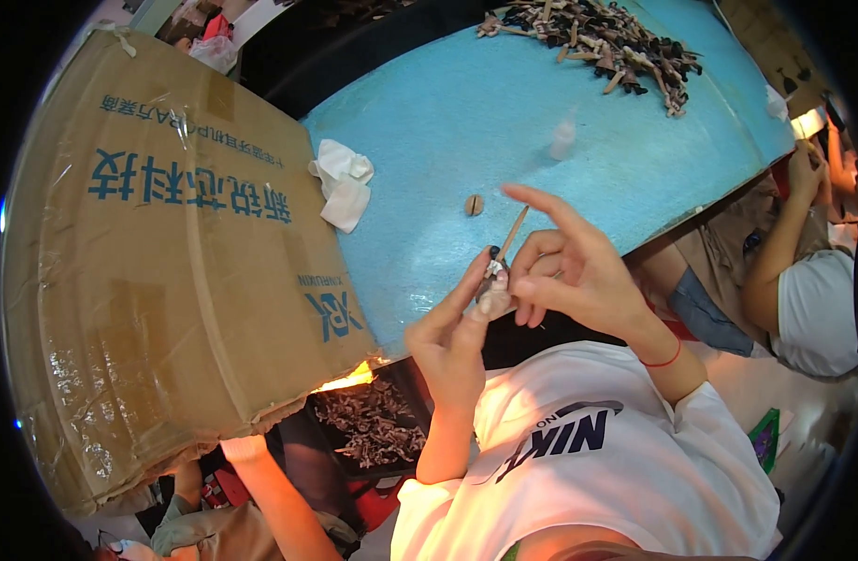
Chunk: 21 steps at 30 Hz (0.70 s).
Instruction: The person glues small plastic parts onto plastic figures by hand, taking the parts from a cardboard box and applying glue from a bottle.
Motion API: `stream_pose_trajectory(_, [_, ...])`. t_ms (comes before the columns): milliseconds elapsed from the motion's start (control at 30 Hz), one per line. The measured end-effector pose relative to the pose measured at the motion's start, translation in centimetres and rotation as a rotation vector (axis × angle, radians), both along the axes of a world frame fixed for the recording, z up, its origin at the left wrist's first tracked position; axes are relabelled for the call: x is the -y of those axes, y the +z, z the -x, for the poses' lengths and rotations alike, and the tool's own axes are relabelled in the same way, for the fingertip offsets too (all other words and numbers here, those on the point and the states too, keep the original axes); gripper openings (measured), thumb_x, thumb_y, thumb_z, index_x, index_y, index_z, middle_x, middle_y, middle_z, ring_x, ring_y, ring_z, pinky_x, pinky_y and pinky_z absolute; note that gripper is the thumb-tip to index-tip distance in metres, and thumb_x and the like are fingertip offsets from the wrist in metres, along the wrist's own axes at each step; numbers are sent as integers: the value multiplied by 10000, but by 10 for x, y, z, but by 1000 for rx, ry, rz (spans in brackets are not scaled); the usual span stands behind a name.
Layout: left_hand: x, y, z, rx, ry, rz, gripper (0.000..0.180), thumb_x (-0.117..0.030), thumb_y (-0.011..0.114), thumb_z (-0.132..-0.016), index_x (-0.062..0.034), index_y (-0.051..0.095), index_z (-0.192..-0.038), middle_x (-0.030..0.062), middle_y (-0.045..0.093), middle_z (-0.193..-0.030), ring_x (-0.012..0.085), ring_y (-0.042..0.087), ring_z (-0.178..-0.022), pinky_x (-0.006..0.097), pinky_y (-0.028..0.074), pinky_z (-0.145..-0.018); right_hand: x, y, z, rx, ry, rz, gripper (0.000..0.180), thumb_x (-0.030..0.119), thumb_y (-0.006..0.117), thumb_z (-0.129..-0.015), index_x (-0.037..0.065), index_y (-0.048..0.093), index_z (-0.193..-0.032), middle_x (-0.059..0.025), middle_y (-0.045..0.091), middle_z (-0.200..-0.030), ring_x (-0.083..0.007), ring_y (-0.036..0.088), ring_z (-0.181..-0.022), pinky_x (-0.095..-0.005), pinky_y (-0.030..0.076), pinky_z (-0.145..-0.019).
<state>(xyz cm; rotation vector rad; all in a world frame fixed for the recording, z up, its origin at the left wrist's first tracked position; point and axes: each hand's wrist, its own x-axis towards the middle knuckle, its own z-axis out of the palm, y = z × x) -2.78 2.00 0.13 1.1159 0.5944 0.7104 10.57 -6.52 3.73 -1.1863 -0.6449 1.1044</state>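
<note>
We see our left hand point(452, 337) raised at the near edge of the blue table point(466, 122), its thumb and fingers pinched narrowly around a small greyish piece point(493, 292) that sits just off that edge. Our right hand point(574, 271) meets it from the right of the table edge, thumb and middle fingers closed on a thin wooden stick point(513, 234) whose lower end touches the small piece, while the index finger stretches out straight over the table. On the table, just beyond the stick, lies a small round brown bit point(474, 205). Farther left on the table rests a crumpled white tissue point(343, 185), beside the large cardboard box point(139, 271) that stands against the table's left side. A small pale bottle point(563, 138) stands near the middle of the table, blurred, and a heap of dark and tan small parts point(602, 42) covers the table's far end. Below the near edge of the table, a dark tray of similar small parts point(373, 425) shows. At the table's right side another person's arm point(775, 252) reaches up.
</note>
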Motion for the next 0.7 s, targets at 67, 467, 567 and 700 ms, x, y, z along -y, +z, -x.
stream_pose_trajectory(67, [-3,3,1,150,-71,157,286,-66,480,-835,103,555,-1052,198,563,-1082,300,577,-956,398,506,-796,6,-3,-3,61,-39,6,693,-45,597,-730,51,273,-1335,-80,533,-819,-110,576,-680,-202,497,-548])
stream_pose_trajectory(467, [5,2,-2,611,-386,846,390,-277,383,-894,-24,462,-1180,142,550,-1115,362,509,-1053,492,391,-893,6,-13,8,1181,-300,-273,335,76,724,-597,40,601,-907,-78,552,-886,-196,516,-689,-265,435,-513])
stream_pose_trajectory(567, [8,4,-1,584,-343,827,372,-282,400,-896,-38,487,-1162,118,551,-1114,308,495,-1065,468,370,-911,6,-13,11,1249,-333,-299,346,55,725,-568,25,599,-889,-82,563,-895,-207,508,-689,-261,418,-504])
stream_pose_trajectory(700, [8,3,-1,597,-344,817,328,-258,430,-897,-36,531,-1117,96,548,-1122,229,481,-1068,415,379,-900,8,-9,14,1361,-364,-282,318,89,641,-582,21,583,-887,-67,543,-875,-211,526,-713,-273,463,-522])
